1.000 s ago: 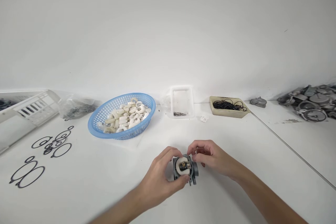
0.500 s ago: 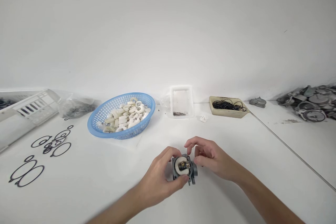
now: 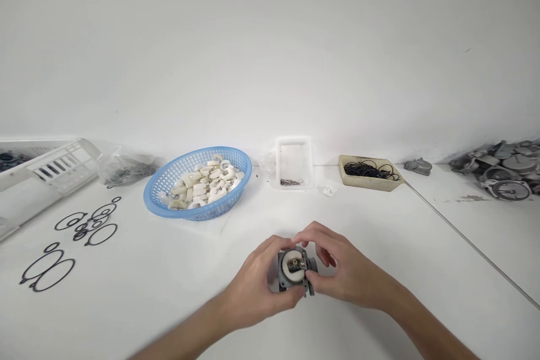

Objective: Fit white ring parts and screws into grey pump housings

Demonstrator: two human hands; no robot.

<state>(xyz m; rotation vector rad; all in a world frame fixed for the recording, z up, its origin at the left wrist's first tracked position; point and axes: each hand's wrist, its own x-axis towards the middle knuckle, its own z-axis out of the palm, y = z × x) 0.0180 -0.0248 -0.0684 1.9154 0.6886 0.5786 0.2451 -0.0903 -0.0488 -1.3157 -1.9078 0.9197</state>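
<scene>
A grey metal carburetor body sits low in the middle, its round open face turned up. A white C-shaped float lies inside that opening, around small brass and dark parts. My left hand grips the carburetor from the left, fingers at its far edge and thumb along the near edge. From the right, my right hand closes on the same body, with its index fingertip at the far rim and its thumb beside the float. The fingers partly cover the rim.
Behind stand a blue basket of white floats, a white tray with small pins and a cream tray of black rings. Black gaskets lie left. A thin rod crosses the right side near piled grey metal parts.
My right hand has come in to the left, and its thumb and index finger now meet the carburetor. My left hand keeps its grip. The whole view has shifted slightly.
</scene>
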